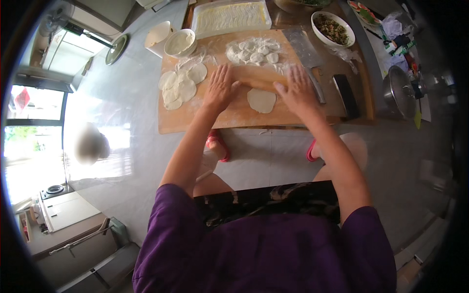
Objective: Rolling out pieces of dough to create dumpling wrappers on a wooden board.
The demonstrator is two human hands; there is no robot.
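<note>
A wooden rolling pin (258, 77), blurred, lies across the floured wooden board (227, 119). My left hand (220, 88) is on its left end and my right hand (298, 88) on its right end, fingers stretched forward over the wood. Just on my side of the pin is a flat, roundish dough wrapper (262, 101). Beyond the pin, several small dough pieces (256, 53) sit in loose flour. Several rolled wrappers (179, 88) overlap to the left of my left hand. A broad-bladed cleaver (304, 47) lies right of the dough pieces, its handle beside my right hand.
A bowl of flour (179, 44) and a white container (158, 36) stand at the far left. Behind the board is a floured tray (231, 18). A bowl of chopped filling (331, 31) and a dark phone (346, 96) are at right. A metal bowl (399, 91) stands farther right.
</note>
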